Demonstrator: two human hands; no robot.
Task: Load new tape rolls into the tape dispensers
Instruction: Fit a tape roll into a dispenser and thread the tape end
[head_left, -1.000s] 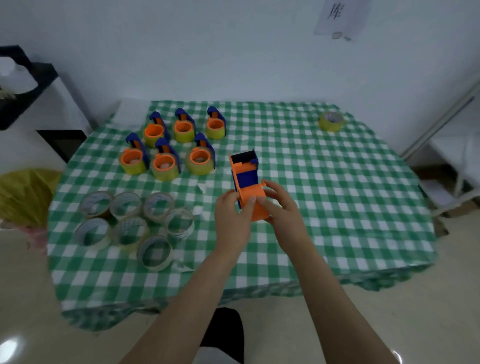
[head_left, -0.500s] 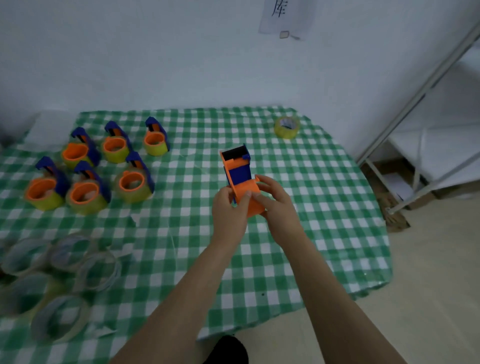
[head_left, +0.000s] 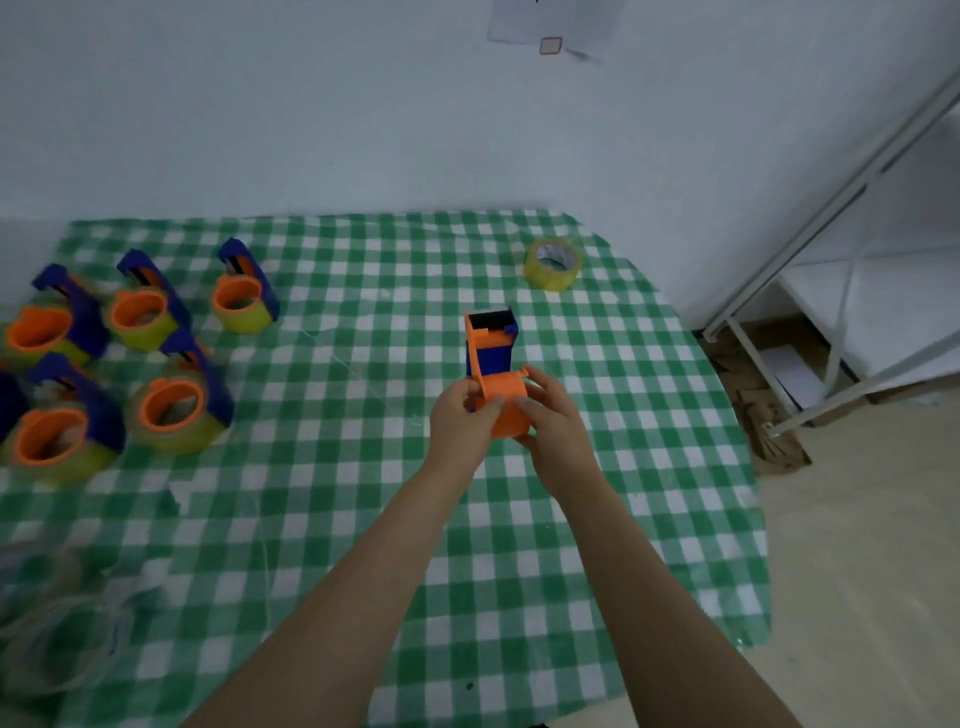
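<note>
a: where was the dispenser at that moment?

b: from my desk i saw the empty dispenser held above the middle of the table, with its dark head pointing to 12 o'clock. the left hand and the right hand both curled their fingers round the orange hub, one from each side.

a: and the new roll?

b: the yellow tape roll lay alone on the table at about 1 o'clock from the hands, well apart. no hand was free for it.

a: what could go wrong, in your view?

b: i judged that if one hand let go to reach, the other grip on the smooth hub could slip and the dispenser could drop. the head probably carries a cutting edge, so a careless finger could be caught there. a wide elbow could also knock the loaded dispensers at 9 o'clock.
</note>
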